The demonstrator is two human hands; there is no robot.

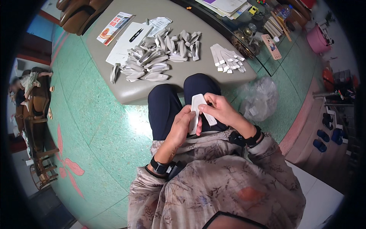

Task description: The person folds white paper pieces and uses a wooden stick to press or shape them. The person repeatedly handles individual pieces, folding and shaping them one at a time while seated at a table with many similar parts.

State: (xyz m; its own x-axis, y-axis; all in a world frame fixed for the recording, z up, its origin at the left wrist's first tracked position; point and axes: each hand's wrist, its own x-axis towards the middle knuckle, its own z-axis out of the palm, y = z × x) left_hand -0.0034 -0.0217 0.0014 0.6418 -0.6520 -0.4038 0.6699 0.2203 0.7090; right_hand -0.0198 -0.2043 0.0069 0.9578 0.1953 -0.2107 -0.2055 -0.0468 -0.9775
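Above my lap, my left hand [180, 124] and my right hand [223, 111] pinch a white folded paper strip [198, 100]. It bends to a peak between the hands, with one leg down by my left fingers and the other under my right thumb. Ahead, on the beige padded bench [207, 32], lies a heap of folded, puffed-out paper pieces [150, 63]. One more folded piece [114, 73] rests at the bench's left edge. Flat white paper strips [225, 57] are fanned out near its right corner.
Behind the heap lie a white sheet [121, 49], a black pen-like tool [135, 35] and a printed booklet [114, 27]. A phone in a pink case [271, 47] lies on the dark table at right. A clear plastic bag [261, 98] sits on the green floor; slippers [320, 143] lie farther right.
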